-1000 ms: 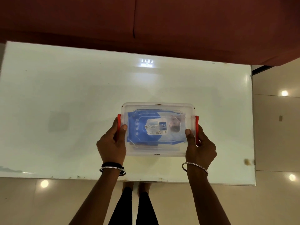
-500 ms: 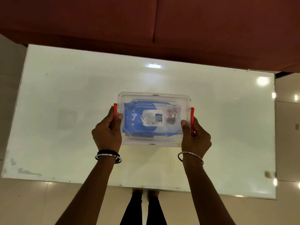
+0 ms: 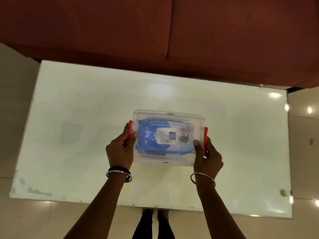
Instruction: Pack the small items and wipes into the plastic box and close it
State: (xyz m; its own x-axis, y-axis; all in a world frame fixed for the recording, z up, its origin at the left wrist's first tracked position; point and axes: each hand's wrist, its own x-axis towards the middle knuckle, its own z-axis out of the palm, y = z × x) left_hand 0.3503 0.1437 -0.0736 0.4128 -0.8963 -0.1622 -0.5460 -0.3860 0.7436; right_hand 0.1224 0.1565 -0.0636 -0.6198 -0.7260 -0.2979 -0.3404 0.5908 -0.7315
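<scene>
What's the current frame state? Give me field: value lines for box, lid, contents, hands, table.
box: clear plastic box on the white table, near its middle
lid: on the box, transparent
latches: red latch on the left end, red latch on the right end
contents: blue wipes pack visible through the lid; small items cannot be made out
left hand: gripping the box's left end, thumb on the lid
right hand: gripping the box's right end, thumb on the lid
</scene>
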